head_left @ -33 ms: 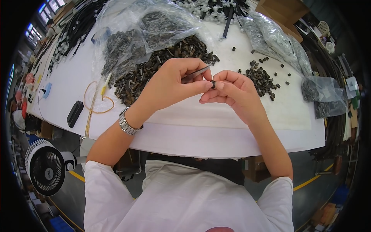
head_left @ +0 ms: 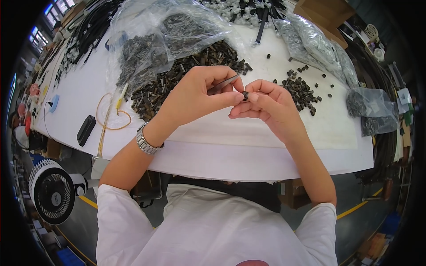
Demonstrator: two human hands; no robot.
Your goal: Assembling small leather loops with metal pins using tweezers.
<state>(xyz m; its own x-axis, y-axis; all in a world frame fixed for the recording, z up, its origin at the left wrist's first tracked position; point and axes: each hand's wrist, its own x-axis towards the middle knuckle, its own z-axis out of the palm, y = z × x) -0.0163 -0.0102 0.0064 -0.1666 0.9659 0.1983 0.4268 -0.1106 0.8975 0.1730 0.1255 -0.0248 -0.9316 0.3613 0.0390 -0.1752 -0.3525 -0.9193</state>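
My left hand is closed, with a slim, pointed grey metal tool lying inside its curled fingers. The tool's tip points up and to the right, and part of it is hidden. Between the thumb and fingertips of both hands sits a small dark ring-like piece. My right hand pinches this piece from the right, fingers bent. Behind my left hand spreads a large heap of small dark brown pieces. Beyond my right hand lies a smaller pile of short dark pieces.
Clear plastic bags partly cover the large heap. More filled bags lie at the right edge of the white table. At left are a black oblong case, a yellow-and-white pen-like tool and a fan beside the table.
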